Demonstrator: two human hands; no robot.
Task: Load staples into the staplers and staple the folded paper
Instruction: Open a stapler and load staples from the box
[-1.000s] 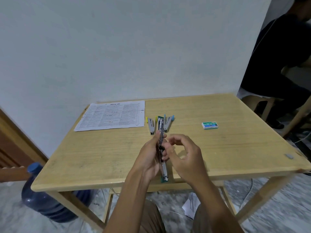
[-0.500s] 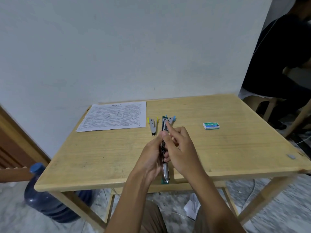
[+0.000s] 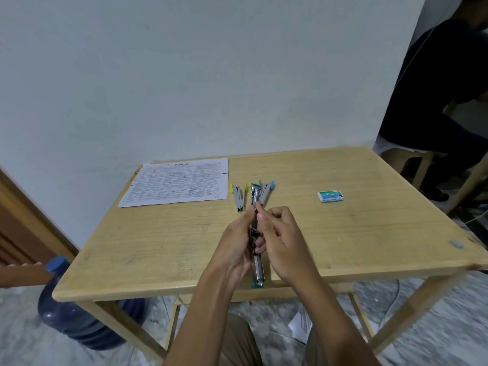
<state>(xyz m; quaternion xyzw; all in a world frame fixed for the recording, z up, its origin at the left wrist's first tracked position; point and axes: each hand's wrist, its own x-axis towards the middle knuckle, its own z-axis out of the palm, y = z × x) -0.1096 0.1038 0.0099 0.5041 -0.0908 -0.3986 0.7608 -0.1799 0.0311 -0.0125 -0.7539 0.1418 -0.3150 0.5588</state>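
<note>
Left hand: grip clamped round the middle of the green stapler, fingers curled along its left side.
Right hand: thumb and forefinger pinched together on the green stapler's bare metal rail; anything between them is too small to tell.
Green stapler: swung open lengthwise, held low over the desk.
Yellow stapler: on the desk just beyond the green stapler, to its left.
Blue stapler: just beyond it, to its right.
Staple box: well to its right.
Printed paper: flat on the desk, beyond it, leftward.
</note>
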